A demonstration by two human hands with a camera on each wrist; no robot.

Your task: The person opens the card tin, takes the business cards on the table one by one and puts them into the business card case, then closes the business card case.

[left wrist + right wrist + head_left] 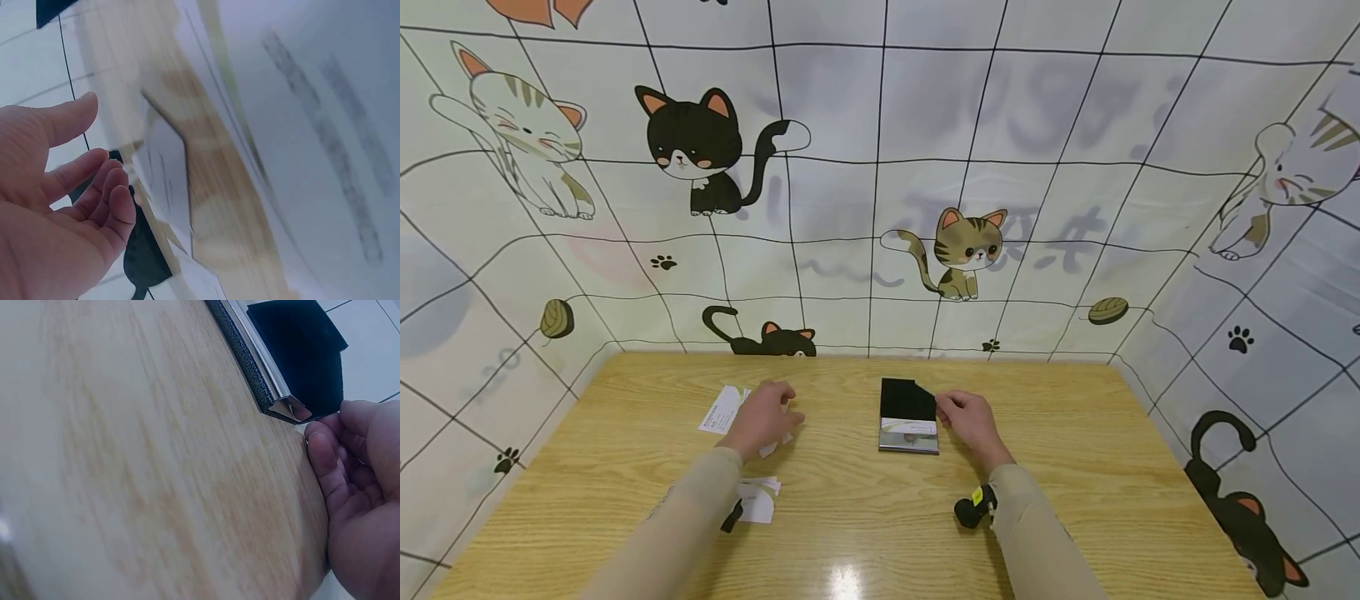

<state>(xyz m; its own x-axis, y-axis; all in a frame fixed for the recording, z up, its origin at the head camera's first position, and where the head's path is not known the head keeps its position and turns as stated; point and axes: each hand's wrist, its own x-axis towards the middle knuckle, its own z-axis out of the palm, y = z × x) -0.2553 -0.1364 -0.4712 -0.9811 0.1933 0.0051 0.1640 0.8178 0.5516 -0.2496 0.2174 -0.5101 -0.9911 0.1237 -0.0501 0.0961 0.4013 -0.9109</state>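
A black business card case (907,398) lies open in the middle of the table, a white business card (902,426) showing in its metal-edged lower half. My right hand (968,419) pinches the right edge of its black flap (300,359) between thumb and forefinger, the other fingers curled beneath. On the other side, my left hand (763,418) hovers over white business cards (721,410) with thumb and fingers apart and loosely bent. Nothing sits between those fingers (119,194) in the left wrist view. The hand partly covers the cards under it.
More business cards (762,502) lie fanned beside the left forearm, partly hidden by it. A small black device with a yellow label (976,497) is worn at the right wrist. The wooden table (1037,392) ends at a cloth backdrop (835,275) printed with cats.
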